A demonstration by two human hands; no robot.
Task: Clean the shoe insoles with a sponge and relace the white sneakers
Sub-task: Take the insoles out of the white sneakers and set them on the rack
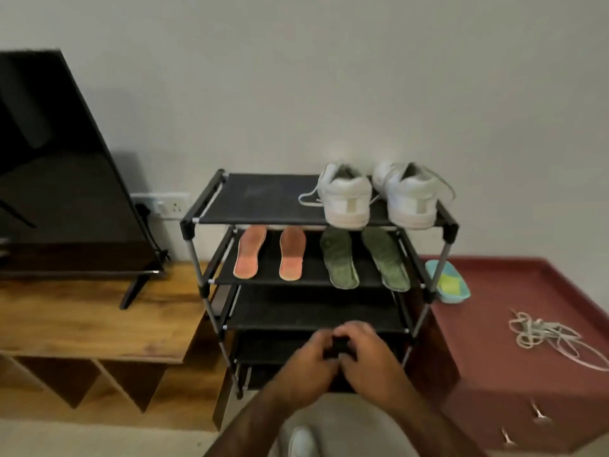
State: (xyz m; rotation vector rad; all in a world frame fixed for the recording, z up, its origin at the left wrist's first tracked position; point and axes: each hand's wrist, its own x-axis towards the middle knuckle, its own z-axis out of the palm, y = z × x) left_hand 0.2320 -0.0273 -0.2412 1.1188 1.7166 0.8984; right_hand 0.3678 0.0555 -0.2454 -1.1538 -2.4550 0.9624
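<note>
While they were held together low in front of the shoe rack (pixel 263 199), the left hand (pixel 304 359) and the right hand (pixel 369 356) were seen with fingers curled inward, and a small dark object (pixel 339 348) was gripped between them; what it was could not be told through the blur. On the rack's top shelf, toward its right end, the white sneakers (pixel 347 201) were stood side by side with heels turned to the front, and a loose lace was trailed from the left one. On the second shelf, two orange insoles (pixel 250 255) were laid at the left and two green insoles (pixel 339 262) at the right, all flat and apart. To the right of the rack, a maroon counter (pixel 527 285) was placed; on it a light-blue basin (pixel 461 293) with a yellow-green sponge (pixel 449 282) inside was set just beside the rack's right post, and a tangle of white laces (pixel 540 331) was left farther right. To the left of the rack, a television (pixel 59 176) was stood on a wooden counter (pixel 82 318), and a wall socket (pixel 168 204) was fixed behind.
</note>
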